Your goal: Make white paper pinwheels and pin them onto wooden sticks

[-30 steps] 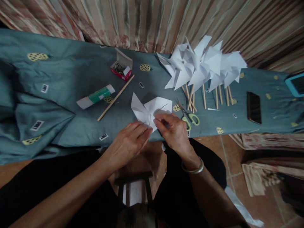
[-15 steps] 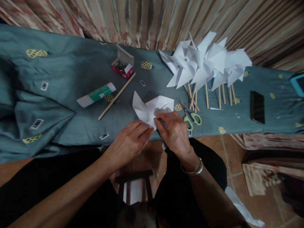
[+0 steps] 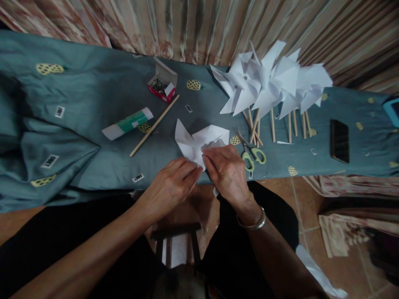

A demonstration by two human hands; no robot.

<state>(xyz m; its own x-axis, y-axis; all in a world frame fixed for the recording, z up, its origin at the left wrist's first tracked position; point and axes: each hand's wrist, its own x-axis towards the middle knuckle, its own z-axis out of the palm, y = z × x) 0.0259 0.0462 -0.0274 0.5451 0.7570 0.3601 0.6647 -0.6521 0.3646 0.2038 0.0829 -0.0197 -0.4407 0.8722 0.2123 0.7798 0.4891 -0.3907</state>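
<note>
A white paper pinwheel (image 3: 204, 136), partly folded, lies near the front edge of the cloth-covered table. My left hand (image 3: 174, 178) pinches its near left part, fingers pressed together. My right hand (image 3: 227, 168) is closed on the paper from the right, near its middle. Both sets of fingertips cover the centre, so the fold there is hidden. Just right of my right hand lie scissors (image 3: 252, 154) with green handles, blades pointing away. A bare wooden stick (image 3: 155, 125) rests on the cloth to the left.
Beyond the stick stands an opened red box (image 3: 162, 88) of small metal pieces. A green-and-white glue tube (image 3: 127, 123) lies left of it. Several finished paper pinwheels (image 3: 271, 83) on sticks are grouped at the back right. A phone (image 3: 339, 141) lies farther right.
Both hands keep nearly the same hold on the paper. The whole view has shifted very slightly; nothing else visibly differs.
</note>
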